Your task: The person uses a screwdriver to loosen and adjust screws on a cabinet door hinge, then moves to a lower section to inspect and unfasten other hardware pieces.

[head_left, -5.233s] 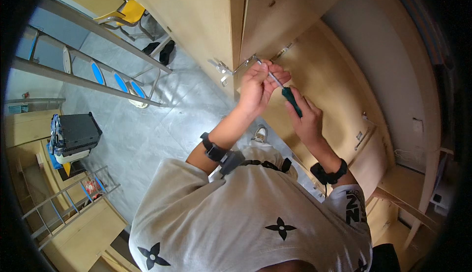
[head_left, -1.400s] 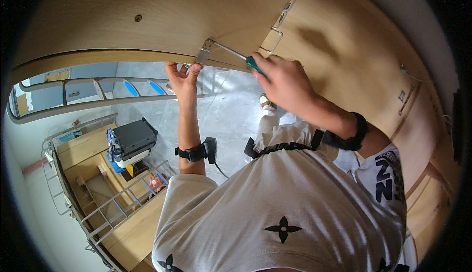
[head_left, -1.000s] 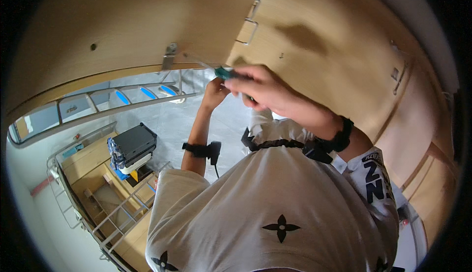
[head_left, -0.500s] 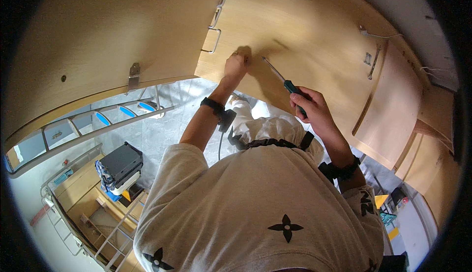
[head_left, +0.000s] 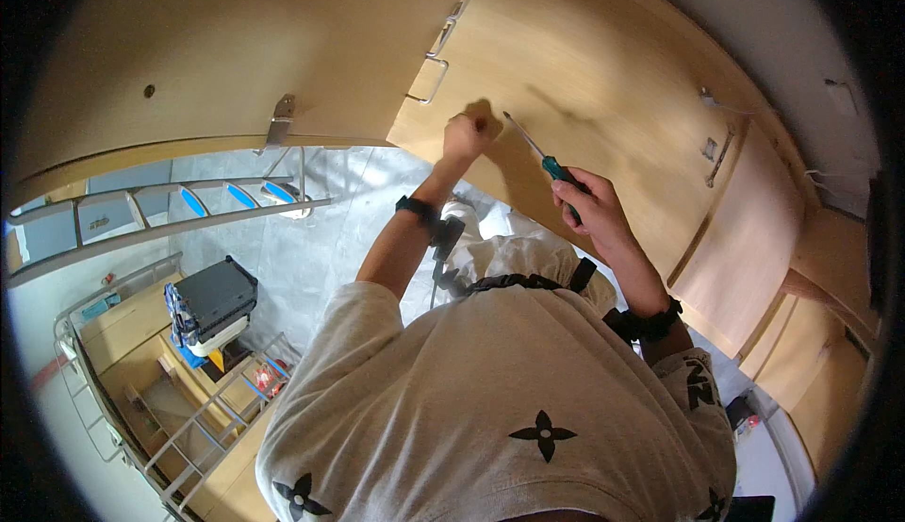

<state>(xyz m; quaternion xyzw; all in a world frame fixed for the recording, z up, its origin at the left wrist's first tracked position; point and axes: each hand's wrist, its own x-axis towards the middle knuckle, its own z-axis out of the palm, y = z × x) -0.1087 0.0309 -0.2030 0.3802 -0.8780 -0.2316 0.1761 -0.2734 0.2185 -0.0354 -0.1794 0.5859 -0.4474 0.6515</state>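
Observation:
In my right hand (head_left: pixel 594 206) is a screwdriver (head_left: pixel 530 141) with a green-and-black handle, its thin metal shaft pointing up and to the left. The screwdriver's tip is close to my left hand (head_left: pixel 468 135), a short gap from it. That left hand is closed, its fingers curled against or just over the pale wooden panel (head_left: pixel 603 50); whatever they pinch, if anything, is hidden. Above it, a metal pull handle (head_left: pixel 436 81) projects near the panel's left edge.
A broad wooden door (head_left: pixel 236 41) with a metal hinge (head_left: pixel 281 122) spans the upper left. Below it, a ladder (head_left: pixel 151 215) with blue treads stretches across. Lower left are a dark case (head_left: pixel 217 291) and a metal-railed bunk bed (head_left: pixel 80 395). A thin rod-like fitting (head_left: pixel 721 157) sits at the panel's right.
The whole view has shifted slightly with my head. My left hand has turned a little at the panel; my right hand keeps the screwdriver in nearly the same pose.

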